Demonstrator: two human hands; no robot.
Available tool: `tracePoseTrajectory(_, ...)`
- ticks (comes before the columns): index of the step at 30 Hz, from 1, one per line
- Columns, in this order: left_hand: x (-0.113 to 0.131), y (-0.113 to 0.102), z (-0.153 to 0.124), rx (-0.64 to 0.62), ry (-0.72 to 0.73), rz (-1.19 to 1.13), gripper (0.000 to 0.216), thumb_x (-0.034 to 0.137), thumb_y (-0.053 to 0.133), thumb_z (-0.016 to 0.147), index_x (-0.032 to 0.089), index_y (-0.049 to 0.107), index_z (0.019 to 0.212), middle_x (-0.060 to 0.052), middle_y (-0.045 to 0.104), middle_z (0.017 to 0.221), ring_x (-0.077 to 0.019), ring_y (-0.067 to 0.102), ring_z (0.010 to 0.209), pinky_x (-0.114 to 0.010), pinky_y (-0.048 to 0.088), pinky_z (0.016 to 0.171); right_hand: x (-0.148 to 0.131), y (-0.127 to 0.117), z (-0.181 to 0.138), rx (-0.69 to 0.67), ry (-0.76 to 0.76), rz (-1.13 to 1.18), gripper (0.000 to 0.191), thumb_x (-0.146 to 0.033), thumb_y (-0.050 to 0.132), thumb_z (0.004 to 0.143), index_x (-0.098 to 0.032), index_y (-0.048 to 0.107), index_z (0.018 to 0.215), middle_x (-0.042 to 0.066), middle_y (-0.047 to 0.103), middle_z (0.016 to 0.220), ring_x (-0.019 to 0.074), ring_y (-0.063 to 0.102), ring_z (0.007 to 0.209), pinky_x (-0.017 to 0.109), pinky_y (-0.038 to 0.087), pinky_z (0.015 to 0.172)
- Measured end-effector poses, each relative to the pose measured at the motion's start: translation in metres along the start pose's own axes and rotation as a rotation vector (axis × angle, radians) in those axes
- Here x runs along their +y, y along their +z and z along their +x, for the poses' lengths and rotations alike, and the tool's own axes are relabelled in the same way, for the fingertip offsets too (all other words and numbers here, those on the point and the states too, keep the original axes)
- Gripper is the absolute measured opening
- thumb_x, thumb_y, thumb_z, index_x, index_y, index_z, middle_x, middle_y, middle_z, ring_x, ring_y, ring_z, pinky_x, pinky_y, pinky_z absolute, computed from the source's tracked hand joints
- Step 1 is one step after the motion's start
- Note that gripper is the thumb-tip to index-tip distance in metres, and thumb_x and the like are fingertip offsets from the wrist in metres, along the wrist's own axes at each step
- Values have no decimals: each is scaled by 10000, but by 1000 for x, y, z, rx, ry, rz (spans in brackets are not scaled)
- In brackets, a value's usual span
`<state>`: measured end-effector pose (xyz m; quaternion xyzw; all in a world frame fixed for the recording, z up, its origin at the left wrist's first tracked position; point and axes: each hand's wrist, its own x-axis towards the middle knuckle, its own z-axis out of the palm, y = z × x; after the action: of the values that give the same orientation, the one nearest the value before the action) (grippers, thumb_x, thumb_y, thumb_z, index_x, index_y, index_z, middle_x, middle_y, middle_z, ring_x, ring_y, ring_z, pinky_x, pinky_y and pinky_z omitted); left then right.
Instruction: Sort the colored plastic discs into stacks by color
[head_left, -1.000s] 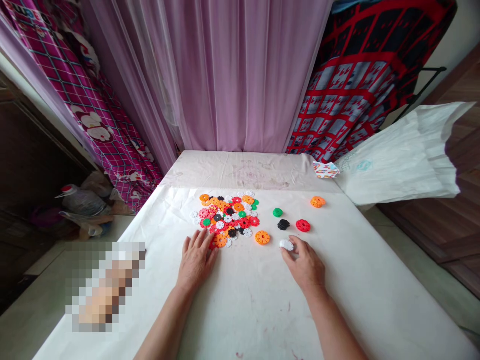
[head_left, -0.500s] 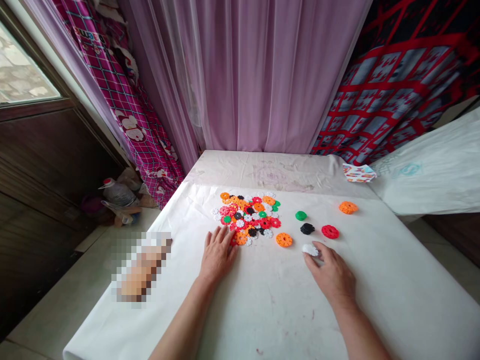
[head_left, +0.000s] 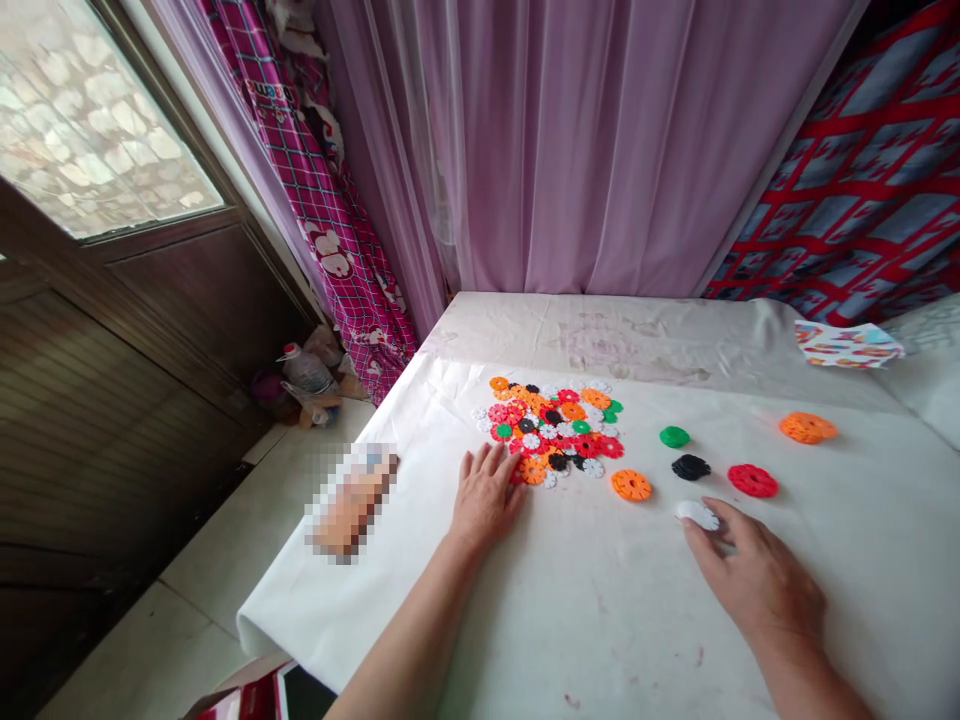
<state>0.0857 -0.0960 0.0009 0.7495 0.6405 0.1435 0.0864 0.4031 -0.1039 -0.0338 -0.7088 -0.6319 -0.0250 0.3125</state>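
Note:
A heap of small plastic flower-shaped discs (head_left: pixel 553 430) in red, orange, white, green and black lies on the white-covered table (head_left: pixel 600 620). My left hand (head_left: pixel 486 497) rests flat beside the heap's near left edge, fingers stretched out and touching the nearest discs. My right hand (head_left: pixel 757 575) lies on the cloth with thumb and fingers pinching a white stack of discs (head_left: pixel 696 514). Around it sit separate stacks: orange (head_left: pixel 631 485), green (head_left: pixel 674 436), black (head_left: pixel 690 466), red (head_left: pixel 752 480) and a farther orange one (head_left: pixel 806 427).
Purple curtains (head_left: pixel 585 150) hang behind the table, with a red patterned blanket (head_left: pixel 862 190) to the right. A printed packet (head_left: pixel 846 345) lies at the back right. A window (head_left: pixel 82 120) and a bottle with bags (head_left: pixel 304 375) on the floor are at the left.
The view has swung to the left, so the table and discs appear shifted right. Both hands keep their places by the heap and the white stack.

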Motion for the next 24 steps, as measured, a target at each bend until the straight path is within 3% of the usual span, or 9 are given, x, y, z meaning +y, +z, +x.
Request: tracePoseTrajectory(24,0,-1,4,-17,12,54,492,437,396,947,262,469,1402,-84,448,1493,-295,340,1402,-542,227,1158,-10,-4,3,45,-2,9,410,-474,474,828,-165,658,1025,89,672,846,211,607,718,309,426,616)
